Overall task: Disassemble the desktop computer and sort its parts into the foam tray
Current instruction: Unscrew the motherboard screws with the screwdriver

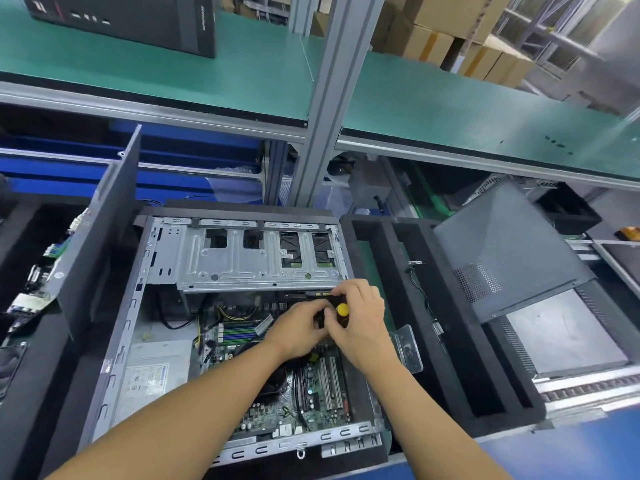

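Desktop computer point(311, 441) lay open at your 12 o'clock, motherboard point(311, 386) not yet out. Your right hand point(360, 327) wrapped screwdriver point(342, 310), fingers curled round handle, yellow cap up. Likely for pressing down on screw beside drive cage point(242, 261). Left hand point(298, 332) fingers pinched handle lower down, probably steadying tip. Foam tray point(502, 422) sat at 3 o'clock, close for parts.

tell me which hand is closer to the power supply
Left. The left hand is right of the power supply; the right hand, gripping the screwdriver, lies farther right.
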